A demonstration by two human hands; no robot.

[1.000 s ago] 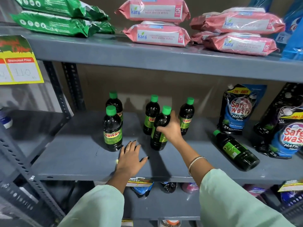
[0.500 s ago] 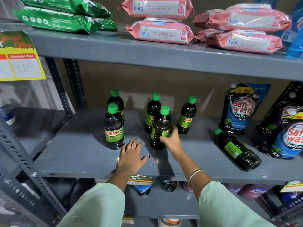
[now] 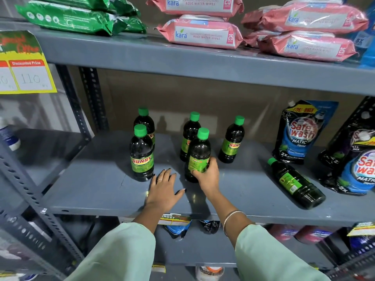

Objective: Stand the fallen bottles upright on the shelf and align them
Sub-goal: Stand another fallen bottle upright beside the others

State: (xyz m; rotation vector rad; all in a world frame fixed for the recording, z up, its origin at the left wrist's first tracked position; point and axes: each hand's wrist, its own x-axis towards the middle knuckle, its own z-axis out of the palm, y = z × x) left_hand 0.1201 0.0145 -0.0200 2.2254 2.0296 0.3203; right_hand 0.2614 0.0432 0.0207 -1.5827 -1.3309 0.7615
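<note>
Several dark bottles with green caps and green SUNNY labels stand on the grey middle shelf (image 3: 101,191). My right hand (image 3: 207,173) grips the lower body of the front middle bottle (image 3: 197,153), which stands upright. My left hand (image 3: 164,187) lies flat on the shelf with fingers spread, just right of the front left bottle (image 3: 141,155). Behind stand three more: back left bottle (image 3: 145,122), back middle bottle (image 3: 189,132) and back right bottle (image 3: 232,140). One fallen bottle (image 3: 294,183) lies on its side at the right, cap pointing toward the back.
Blue and black Safewash pouches (image 3: 298,130) lean at the shelf's right end. Pink wipes packs (image 3: 203,33) and green packs (image 3: 73,17) fill the upper shelf. A yellow price tag (image 3: 24,67) hangs at the left beside the slotted uprights (image 3: 89,98). More goods sit on the lower shelf.
My right hand has slid from the front middle bottle's neck down to its label, and the bottle now stands straight instead of tilted. My left hand stays flat on the shelf.
</note>
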